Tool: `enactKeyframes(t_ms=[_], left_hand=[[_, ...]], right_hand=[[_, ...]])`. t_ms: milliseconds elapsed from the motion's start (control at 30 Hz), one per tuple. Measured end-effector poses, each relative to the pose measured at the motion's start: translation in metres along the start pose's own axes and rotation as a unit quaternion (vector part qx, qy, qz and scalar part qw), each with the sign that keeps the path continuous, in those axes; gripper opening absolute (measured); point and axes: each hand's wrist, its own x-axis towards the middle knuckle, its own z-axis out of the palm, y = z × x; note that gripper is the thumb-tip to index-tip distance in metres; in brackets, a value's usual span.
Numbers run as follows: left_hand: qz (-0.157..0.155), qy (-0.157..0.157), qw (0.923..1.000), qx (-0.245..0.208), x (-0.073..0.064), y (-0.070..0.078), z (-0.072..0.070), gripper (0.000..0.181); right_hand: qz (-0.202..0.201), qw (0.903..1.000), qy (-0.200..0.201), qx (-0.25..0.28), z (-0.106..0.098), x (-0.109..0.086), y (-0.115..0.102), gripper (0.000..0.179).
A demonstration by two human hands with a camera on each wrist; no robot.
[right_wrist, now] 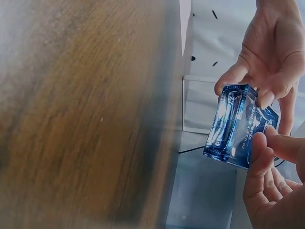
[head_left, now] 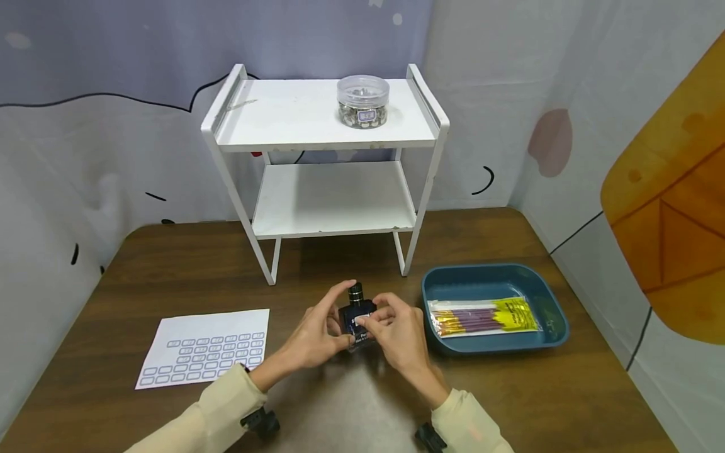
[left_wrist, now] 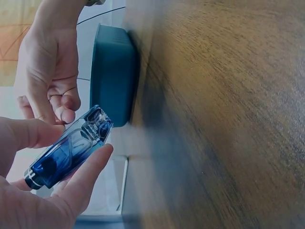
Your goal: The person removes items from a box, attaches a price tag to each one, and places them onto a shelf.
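Dark blue bottle [head_left: 350, 314], lettering partly covered by your right hand [head_left: 402, 333].
Left hand [head_left: 313, 336]: fingers clamped on it; right fingers: hold cannot be told. Tray [head_left: 501, 341] at right, holding packet [head_left: 481, 316].

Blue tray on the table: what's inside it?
The blue tray holds a packet with yellow, purple and gold colouring. What lies beneath the packet is covered and cannot be seen.

White shelf [head_left: 323, 137], jar [head_left: 363, 104], tray [head_left: 470, 284], probably packaged brushes [head_left: 483, 316]
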Motion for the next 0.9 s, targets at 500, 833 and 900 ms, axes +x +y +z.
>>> enactKeyframes(t_ms=[500, 833, 900], left_hand=[[0.017, 0.021, 0.9987, 0.043, -0.0016, -0.0004, -0.0011, 0.093], [0.022, 0.015, 0.9988, 0.042, -0.0031, -0.0025, -0.0021, 0.092], [0.022, 0.010, 0.9991, 0.035, -0.0038, -0.0030, -0.0038, 0.091]], right_hand=[[-0.011, 0.9995, -0.012, -0.028, -0.0006, 0.0053, -0.0025, 0.031], [0.025, 0.9979, -0.029, -0.052, -0.0028, 0.0074, -0.0003, 0.035], [0.031, 0.9976, -0.038, -0.049, -0.0035, 0.0085, 0.0000, 0.035]])
